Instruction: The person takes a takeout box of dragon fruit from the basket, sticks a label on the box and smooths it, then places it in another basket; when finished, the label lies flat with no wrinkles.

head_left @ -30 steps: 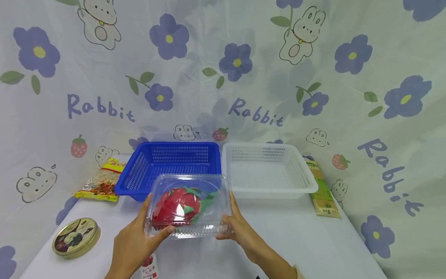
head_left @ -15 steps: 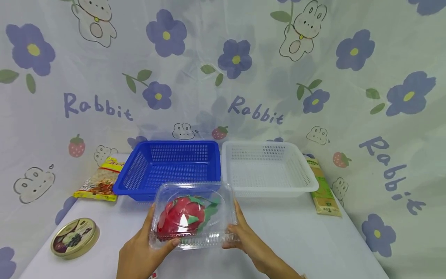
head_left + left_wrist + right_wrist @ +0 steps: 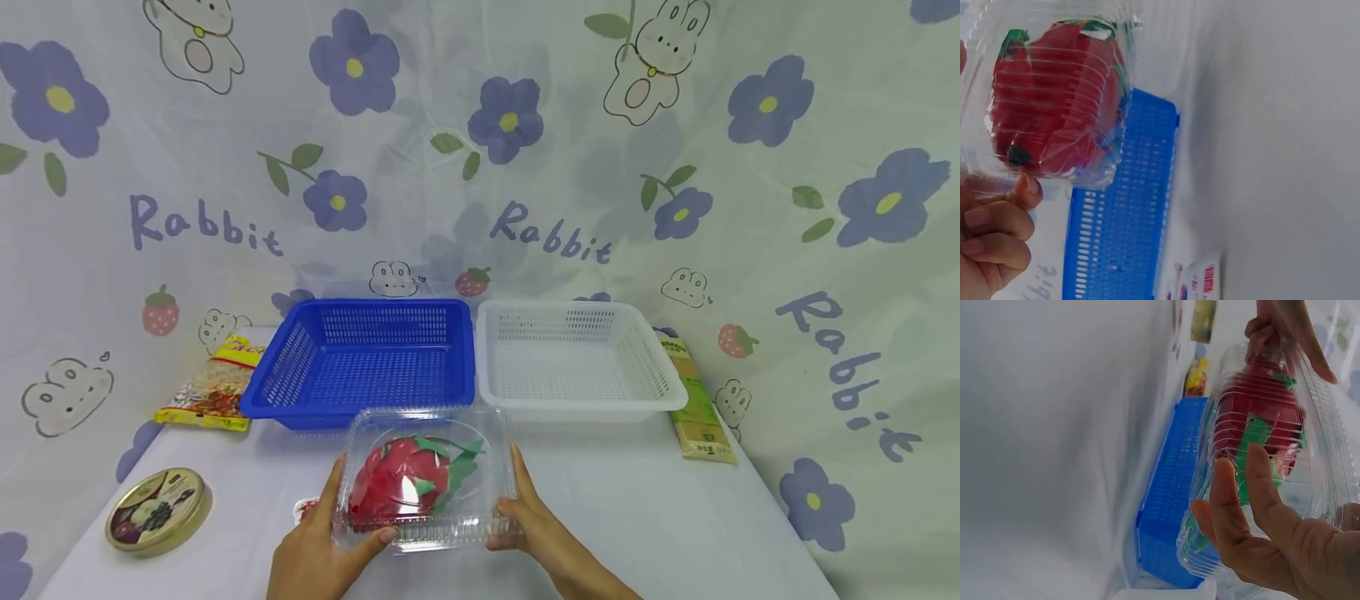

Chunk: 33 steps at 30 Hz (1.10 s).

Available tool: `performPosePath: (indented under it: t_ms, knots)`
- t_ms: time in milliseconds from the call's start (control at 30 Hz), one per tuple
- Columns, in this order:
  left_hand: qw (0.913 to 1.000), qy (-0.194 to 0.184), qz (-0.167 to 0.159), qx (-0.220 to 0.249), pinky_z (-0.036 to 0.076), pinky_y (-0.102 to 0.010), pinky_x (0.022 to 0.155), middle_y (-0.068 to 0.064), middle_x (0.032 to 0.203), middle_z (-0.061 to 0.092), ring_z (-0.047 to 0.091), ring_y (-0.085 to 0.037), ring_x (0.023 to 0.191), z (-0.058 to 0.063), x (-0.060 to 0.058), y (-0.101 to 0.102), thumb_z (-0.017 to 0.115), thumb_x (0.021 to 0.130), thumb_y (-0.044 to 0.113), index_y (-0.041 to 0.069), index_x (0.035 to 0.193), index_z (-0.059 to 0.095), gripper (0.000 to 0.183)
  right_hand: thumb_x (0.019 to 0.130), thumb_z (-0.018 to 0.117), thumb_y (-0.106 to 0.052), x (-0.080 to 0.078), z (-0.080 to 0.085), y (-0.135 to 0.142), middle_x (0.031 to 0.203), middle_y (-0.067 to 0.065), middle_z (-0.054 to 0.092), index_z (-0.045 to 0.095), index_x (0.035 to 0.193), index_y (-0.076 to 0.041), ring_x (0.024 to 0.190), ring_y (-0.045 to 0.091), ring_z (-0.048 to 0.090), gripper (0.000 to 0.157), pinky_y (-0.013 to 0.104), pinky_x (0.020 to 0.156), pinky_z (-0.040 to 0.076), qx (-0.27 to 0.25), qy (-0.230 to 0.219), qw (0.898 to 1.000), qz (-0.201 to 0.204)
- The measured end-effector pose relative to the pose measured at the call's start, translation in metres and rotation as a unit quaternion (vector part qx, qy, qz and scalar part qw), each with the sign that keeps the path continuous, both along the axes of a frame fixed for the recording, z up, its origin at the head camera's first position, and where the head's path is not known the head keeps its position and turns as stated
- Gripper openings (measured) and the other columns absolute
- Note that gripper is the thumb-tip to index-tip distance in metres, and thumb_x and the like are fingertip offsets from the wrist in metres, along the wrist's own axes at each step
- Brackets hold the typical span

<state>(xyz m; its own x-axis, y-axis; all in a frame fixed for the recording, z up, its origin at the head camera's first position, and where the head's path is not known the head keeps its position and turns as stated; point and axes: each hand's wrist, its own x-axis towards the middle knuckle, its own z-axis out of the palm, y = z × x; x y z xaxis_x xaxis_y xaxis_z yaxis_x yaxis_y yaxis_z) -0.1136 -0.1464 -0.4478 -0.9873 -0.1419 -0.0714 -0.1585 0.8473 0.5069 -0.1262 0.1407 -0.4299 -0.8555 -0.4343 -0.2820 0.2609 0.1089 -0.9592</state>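
A clear plastic clamshell box (image 3: 491,467) is held up over the near part of the table, with a red dragon fruit (image 3: 401,483) with green scales inside it. My left hand (image 3: 318,533) grips the box's left end, thumb along the front edge. At the other end my right hand (image 3: 536,529) holds it. In the left wrist view the left fingers (image 3: 1000,228) curl at the underside of the box. Seen from the right wrist, two fingertips of the right hand (image 3: 1272,531) press against its ribbed bottom. The fruit lies towards the left side.
Behind the box stand a blue basket (image 3: 360,412) and a white basket (image 3: 585,404), side by side. A yellow-edged food bag (image 3: 217,387) leans at the left, a green-and-tan packet (image 3: 701,412) lies right. Nearer are a round gold tin (image 3: 157,512) and a small card (image 3: 303,507).
Both hands have brought the box closer to the body and slightly right, clear of most of the blue basket's front in the head view. The card's upper end has come out beside the left hand.
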Motion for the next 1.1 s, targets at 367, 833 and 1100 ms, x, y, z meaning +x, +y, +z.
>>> performPosePath:
  t_ms: [367, 833, 1100]
  knots:
    - [0.9993, -0.029, -0.002, 0.024, 0.053, -0.061, 0.077, -0.038, 0.125, 0.058, 0.067, -0.048, 0.093, -0.018, 0.001, 0.002, 0.067, 0.077, 0.072, 0.020, 0.161, 0.007, 0.116, 0.105, 0.039, -0.025, -0.003, -0.012, 0.000, 0.157, 0.033, -0.021, -0.018, 0.158, -0.025, 0.125, 0.040, 0.045, 0.077, 0.044, 0.093, 0.053, -0.010, 0.007, 1.000, 0.004]
    - [0.9979, -0.058, -0.009, 0.028, 0.052, -0.062, 0.081, -0.035, 0.131, 0.056, 0.064, -0.050, 0.102, -0.027, -0.009, 0.001, 0.062, 0.079, 0.074, 0.014, 0.160, 0.016, 0.111, 0.105, 0.040, -0.025, -0.015, -0.031, 0.000, 0.155, 0.036, -0.020, -0.019, 0.157, -0.024, 0.121, 0.037, 0.048, 0.078, 0.045, 0.092, 0.053, -0.016, -0.014, 1.000, 0.007]
    - [0.9972, -0.044, -0.015, 0.059, 0.050, -0.064, 0.084, -0.035, 0.136, 0.052, 0.060, -0.053, 0.111, -0.034, -0.011, -0.002, 0.065, 0.080, 0.070, 0.016, 0.160, 0.014, 0.110, 0.105, 0.041, -0.024, -0.018, -0.039, -0.001, 0.155, 0.037, -0.021, -0.019, 0.157, -0.024, 0.125, 0.045, 0.045, 0.079, 0.046, 0.093, 0.053, -0.021, -0.021, 1.000, 0.003]
